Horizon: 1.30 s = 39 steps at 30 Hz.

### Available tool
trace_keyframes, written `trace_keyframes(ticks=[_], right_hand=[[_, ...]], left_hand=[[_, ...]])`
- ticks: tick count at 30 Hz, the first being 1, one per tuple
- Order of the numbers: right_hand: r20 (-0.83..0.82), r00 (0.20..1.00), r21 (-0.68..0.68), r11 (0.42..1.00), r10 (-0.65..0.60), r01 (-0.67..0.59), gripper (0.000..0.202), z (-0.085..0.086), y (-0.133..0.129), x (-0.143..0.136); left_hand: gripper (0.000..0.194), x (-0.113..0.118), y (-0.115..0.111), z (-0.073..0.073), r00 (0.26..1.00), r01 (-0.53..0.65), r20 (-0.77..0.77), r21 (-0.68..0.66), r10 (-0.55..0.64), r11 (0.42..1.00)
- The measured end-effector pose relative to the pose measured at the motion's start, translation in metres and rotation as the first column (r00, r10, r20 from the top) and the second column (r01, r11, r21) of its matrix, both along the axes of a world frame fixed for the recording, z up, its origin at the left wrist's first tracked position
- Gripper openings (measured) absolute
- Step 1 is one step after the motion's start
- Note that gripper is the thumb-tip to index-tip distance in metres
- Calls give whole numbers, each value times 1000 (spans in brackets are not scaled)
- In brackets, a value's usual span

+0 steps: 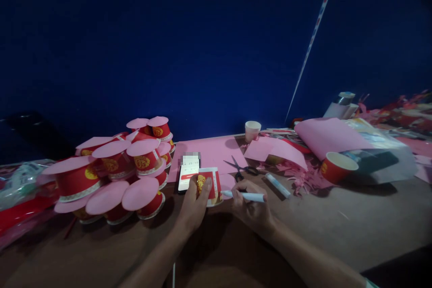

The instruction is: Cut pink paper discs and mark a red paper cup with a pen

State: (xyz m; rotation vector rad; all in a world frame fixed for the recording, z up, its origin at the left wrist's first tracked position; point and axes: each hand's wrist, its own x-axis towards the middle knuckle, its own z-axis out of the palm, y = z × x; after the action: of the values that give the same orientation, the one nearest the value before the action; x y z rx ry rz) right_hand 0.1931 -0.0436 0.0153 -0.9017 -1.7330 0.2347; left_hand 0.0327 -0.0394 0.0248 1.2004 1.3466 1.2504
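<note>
My left hand (195, 200) is wrapped round a red paper cup (213, 184) with a gold emblem and a white rim, tipped on its side. In my right hand (251, 207) is a white marker (251, 196), its tip pointing left beside the cup. A round piece of pink paper (227, 183) lies just behind the cup. Black scissors (240, 172) lie open behind my right hand, and a glue stick (277, 185) rests to its right. Behind my left hand a phone (185, 179) with a lit screen lies on a pink sheet (212, 150).
Several red cups with pink paper discs (140, 194) are stacked at the left, beside plastic bags (20, 184). A white cup (252, 130) stands at the back. To the right are pink scraps (303, 180), a tilted red cup (337, 167) and a curved pink sheet (332, 137).
</note>
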Motion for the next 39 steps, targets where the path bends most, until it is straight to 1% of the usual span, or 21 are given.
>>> trace_keyframes(ticks=[2, 6, 10, 13, 16, 22, 28, 33, 38, 39], right_hand=[[10, 1000, -5, 1000, 15, -15, 17, 0, -1, 0], [17, 998, 14, 998, 56, -57, 17, 3, -2, -1], [14, 1000, -2, 1000, 7, -7, 19, 3, -1, -1], [18, 999, 0, 999, 45, -45, 17, 3, -1, 0], [15, 996, 2, 996, 84, -84, 16, 4, -2, 0], [20, 994, -4, 994, 109, -109, 15, 6, -4, -1], [-14, 1000, 10, 1000, 16, -16, 18, 4, -1, -1], [19, 997, 14, 997, 76, -76, 15, 2, -1, -1], [-23, 1000, 15, 1000, -22, 22, 17, 1, 0, -1], [-19, 1000, 17, 1000, -21, 21, 18, 2, 0, -2]], left_hand=[[39, -1, 0, 0, 1000, -2, -24, -10, 2, 1000], [39, -2, 1, -1, 998, -30, -55, 29, 32, 999], [39, 0, 0, 1, 999, 16, 28, 8, -16, 1000], [39, 1, -1, 3, 997, 0, 75, -26, 2, 1000], [38, 0, 0, 2, 998, -41, 42, -25, 42, 999], [41, -2, 1, -1, 995, -54, -79, 5, 54, 999], [40, -2, 1, -3, 998, -6, -65, 36, 8, 999], [38, -3, 1, -4, 991, 24, -132, 34, -20, 999], [41, -3, 2, -4, 993, 16, -121, 33, -12, 999], [41, -3, 2, -4, 992, 12, -122, 33, -8, 999]])
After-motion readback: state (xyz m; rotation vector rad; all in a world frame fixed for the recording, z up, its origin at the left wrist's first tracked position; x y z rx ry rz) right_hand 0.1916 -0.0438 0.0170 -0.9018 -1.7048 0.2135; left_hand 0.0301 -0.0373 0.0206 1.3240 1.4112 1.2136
